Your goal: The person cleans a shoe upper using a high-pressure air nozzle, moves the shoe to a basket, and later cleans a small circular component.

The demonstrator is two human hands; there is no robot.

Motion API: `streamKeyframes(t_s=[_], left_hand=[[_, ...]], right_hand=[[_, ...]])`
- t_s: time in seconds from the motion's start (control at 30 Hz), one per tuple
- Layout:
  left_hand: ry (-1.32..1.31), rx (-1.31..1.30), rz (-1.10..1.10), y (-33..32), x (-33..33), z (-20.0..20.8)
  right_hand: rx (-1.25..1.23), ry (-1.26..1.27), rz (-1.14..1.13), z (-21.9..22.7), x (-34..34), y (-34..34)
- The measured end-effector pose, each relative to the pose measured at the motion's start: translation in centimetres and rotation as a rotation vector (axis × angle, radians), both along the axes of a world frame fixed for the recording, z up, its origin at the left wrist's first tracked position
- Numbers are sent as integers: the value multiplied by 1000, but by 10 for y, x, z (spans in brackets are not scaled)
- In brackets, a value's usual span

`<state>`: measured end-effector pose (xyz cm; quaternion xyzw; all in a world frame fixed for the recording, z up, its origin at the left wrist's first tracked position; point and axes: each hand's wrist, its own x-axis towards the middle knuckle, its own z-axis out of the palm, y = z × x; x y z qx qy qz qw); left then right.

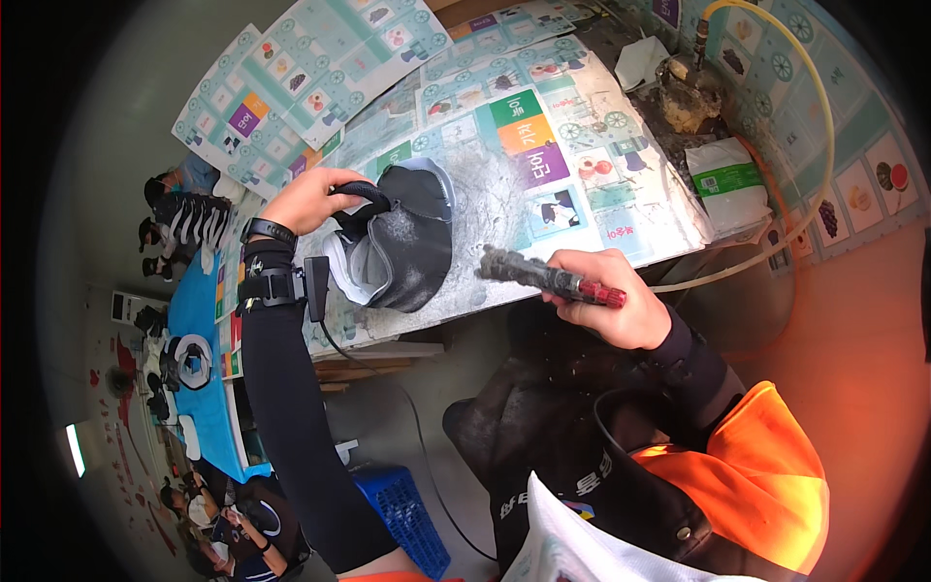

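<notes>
My left hand (308, 202) is closed on the black padded edge of what looks like a shoe upper (412, 242), dark leather outside with a pale lining. The upper stands on the sheet-covered table near its front edge, its curved side toward the right. In my right hand (621, 299) is a spray gun (529, 271), dark and crusted, with a red knob at its back end. The gun's nozzle points left at the upper, a short gap away from it. A pale yellow hose (722, 278) runs off to the right from beside that hand.
Printed sheets cover the worktable (582, 126), which is smeared with pale residue. A crusted pot (689, 92) and a white-and-green packet (729, 182) sit at the right. Below is a blue basket (402, 514). Several people are beside a blue table (199, 320) at the left.
</notes>
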<state>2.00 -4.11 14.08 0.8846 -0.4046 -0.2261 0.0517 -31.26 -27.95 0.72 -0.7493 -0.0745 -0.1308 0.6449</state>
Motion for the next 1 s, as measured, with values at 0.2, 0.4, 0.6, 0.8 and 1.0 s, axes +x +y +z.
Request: streamKeyframes(t_s=[0.2, 0.4, 0.6, 0.8, 1.0], left_hand=[[112, -86, 60, 15, 0, -8], [140, -105, 50, 19, -1, -13], [139, -131, 40, 13, 0, -12], [-63, -218, -13, 29, 3, -3], [-392, -427, 52, 85, -56, 41]], right_hand=[[16, 91, -13, -6, -6, -2], [-64, 128, 130, -8, -16, -3], [-37, 162, -18, -11, -16, -13], [-109, 154, 272, -9, -4, 10], [-10, 175, -406, -10, 4, -30]])
